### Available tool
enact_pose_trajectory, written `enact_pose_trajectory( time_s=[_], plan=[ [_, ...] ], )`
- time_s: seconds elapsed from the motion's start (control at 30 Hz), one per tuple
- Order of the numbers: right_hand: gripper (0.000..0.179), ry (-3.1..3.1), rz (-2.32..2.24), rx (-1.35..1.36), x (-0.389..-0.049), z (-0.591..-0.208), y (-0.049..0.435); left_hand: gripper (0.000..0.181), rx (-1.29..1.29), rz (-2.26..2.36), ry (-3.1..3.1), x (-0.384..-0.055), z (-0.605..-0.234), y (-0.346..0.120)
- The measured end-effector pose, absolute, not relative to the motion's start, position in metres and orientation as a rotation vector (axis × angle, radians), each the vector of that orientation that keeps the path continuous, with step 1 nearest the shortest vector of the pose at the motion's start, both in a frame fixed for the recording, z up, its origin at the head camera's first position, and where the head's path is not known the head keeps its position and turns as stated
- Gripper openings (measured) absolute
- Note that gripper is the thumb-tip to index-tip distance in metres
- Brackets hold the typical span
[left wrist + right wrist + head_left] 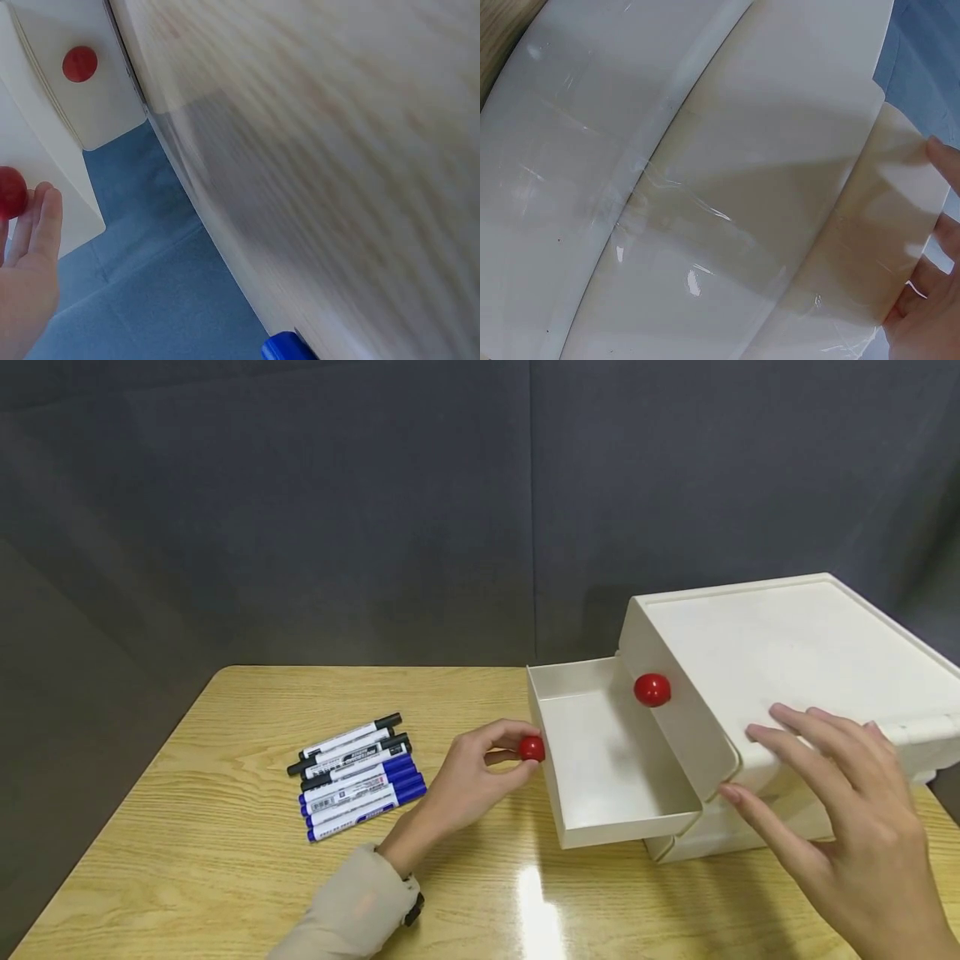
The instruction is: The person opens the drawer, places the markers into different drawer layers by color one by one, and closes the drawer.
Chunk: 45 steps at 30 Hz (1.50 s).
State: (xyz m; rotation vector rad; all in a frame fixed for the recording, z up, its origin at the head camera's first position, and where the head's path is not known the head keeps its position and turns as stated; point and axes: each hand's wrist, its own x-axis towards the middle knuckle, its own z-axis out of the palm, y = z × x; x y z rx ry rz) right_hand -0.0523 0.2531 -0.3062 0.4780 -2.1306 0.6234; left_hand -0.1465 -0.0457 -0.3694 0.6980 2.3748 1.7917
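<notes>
My left hand (476, 770) pinches a round red knob (532, 748) between thumb and fingers, on the front of a pulled-out white drawer (615, 760). That drawer's inside, seen from above in the head view, holds nothing. It juts from a white drawer cabinet (787, 652), whose upper front carries another red knob (652, 690). In the left wrist view, a further red knob (79, 64) sits on a front closer to the table. My right hand (862, 818) rests at the cabinet's near top edge, fingers spread over the top and thumb at the front corner.
Several whiteboard markers (356, 777), black-capped and blue-capped, lie side by side on the wooden table (210, 860) at left. One blue cap (289, 346) shows at the bottom of the left wrist view. A dark cloth (375, 527) hangs behind the table.
</notes>
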Motion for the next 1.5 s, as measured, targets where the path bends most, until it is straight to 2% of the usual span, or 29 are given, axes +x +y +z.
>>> enact_pose_trajectory(
  time_s=[1.5],
  plan=[
    [0.067, -2.108, 0.624, 0.483, -0.054, -0.306, 0.252, 0.039, 0.707, 1.553, 2.598, -0.141, -0.361, -0.070]
  ],
)
